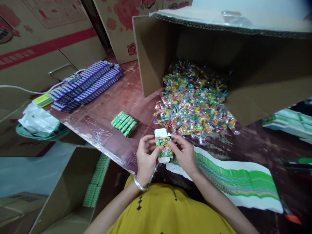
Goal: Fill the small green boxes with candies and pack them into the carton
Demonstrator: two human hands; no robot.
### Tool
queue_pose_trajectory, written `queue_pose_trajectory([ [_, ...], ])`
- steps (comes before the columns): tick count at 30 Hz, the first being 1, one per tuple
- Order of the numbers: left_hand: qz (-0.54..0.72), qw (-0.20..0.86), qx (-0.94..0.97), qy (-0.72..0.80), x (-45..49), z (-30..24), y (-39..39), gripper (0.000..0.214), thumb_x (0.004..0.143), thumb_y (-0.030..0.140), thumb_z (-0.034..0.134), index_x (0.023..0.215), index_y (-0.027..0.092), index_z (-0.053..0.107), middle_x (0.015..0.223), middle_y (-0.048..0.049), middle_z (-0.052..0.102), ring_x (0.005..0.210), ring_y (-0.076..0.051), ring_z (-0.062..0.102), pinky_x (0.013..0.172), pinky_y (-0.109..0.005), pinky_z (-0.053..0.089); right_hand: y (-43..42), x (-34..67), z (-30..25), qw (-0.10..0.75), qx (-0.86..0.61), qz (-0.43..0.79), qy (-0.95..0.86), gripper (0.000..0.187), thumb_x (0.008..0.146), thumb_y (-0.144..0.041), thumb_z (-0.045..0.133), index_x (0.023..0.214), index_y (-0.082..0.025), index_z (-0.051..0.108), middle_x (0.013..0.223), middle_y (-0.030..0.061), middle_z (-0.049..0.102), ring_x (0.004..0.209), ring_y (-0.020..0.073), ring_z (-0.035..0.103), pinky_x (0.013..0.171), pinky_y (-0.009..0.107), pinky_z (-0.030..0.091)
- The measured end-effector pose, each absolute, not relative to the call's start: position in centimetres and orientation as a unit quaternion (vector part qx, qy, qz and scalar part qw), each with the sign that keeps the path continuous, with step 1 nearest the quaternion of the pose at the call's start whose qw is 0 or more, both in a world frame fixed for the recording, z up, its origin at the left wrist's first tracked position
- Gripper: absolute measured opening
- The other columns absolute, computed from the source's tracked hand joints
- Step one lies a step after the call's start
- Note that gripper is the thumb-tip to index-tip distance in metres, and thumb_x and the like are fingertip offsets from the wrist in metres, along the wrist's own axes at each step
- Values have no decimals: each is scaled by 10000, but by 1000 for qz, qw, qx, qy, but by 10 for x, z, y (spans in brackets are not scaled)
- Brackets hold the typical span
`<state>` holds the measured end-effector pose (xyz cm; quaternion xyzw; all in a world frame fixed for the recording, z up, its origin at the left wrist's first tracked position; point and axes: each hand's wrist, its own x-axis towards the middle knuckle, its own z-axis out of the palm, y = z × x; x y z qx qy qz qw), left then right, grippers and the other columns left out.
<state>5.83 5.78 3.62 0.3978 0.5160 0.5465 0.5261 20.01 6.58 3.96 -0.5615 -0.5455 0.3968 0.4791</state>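
Two-Handed Grip on a Small Printed Carton (pixel 165 151)

The small printed carton is located between the two hands, just in front of the mustard-yellow garment (pixel 170 211). The left hand (pixel 147 157) grips the carton at its left side, with the thumb against the printed front face and the fingers curled at the edge. The right hand (pixel 184 154) grips the opposite side between thumb and fingers. White flaps (pixel 161 132) project from the far and near ends of the carton. A silver bangle (pixel 139 184) encircles the left wrist.

Ahead of the left hand and to its left, a short row of green cartons (pixel 123 123) rests on the reddish table (pixel 104 107). Farther out in the same direction, purple packs (pixel 90 81) are arranged in long rows, with a white cable (pixel 19 87) near them.

Ahead of the right hand, clear sachets (pixel 195 100) of multicoloured pieces spread from a large cardboard box (pixel 149 55), its open side facing the hands. To the right of the right hand, partly beneath the right forearm, flat green-and-white blanks (pixel 239 178) overlap in a long run. Below and to the left of the left hand, an open lower box (pixel 60 188) contains stacked green packs (pixel 90 195).
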Motion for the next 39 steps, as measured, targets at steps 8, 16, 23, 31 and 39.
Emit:
queue_pose_trajectory([
  [8, 436, 574, 497, 483, 43, 42, 59, 485, 816, 269, 664, 1286, 234, 552, 1212, -70, 634, 1025, -207, 628, 890, -301, 497, 66, 200, 32, 468, -542, 347, -606, 323, 869, -313, 598, 1188, -272, 630, 916, 34, 659, 735, 165, 598, 697, 298, 513],
  [16, 403, 623, 517, 426, 37, 46, 66, 262, 853, 220, 613, 1112, 177, 613, 1181, -86, 621, 1049, -211, 613, 930, -319, 480, 71, 204, 36, 461, -521, 329, -639, 85, 884, -267, 582, 872, -221, 651, 876, 36, 635, 837, 183, 609, 756, 311, 486],
  [23, 476, 619, 446, 438, 42, 42, 65, 360, 783, 174, 691, 1088, 217, 505, 1064, -39, 612, 977, -161, 608, 855, -271, 493, 75, 200, 39, 517, -490, 397, -579, 55, 870, -222, 603, 922, -231, 587, 1011, 45, 656, 961, 194, 628, 849, 345, 490],
  [31, 466, 617, 439, 457, 37, 39, 66, 348, 784, 155, 690, 1052, 214, 477, 963, -10, 629, 888, -126, 636, 803, -242, 505, 85, 202, 43, 470, -476, 500, -550, 145, 785, -305, 713, 770, -204, 608, 816, 11, 636, 773, 163, 608, 713, 282, 487],
  [39, 438, 595, 489, 464, 37, 46, 64, 318, 816, 135, 634, 1095, 200, 497, 1058, -56, 640, 979, -158, 631, 892, -303, 502, 102, 217, 44, 402, -491, 554, -540, 201, 783, -367, 705, 731, -176, 666, 745, 13, 665, 700, 155, 598, 678, 278, 472],
])
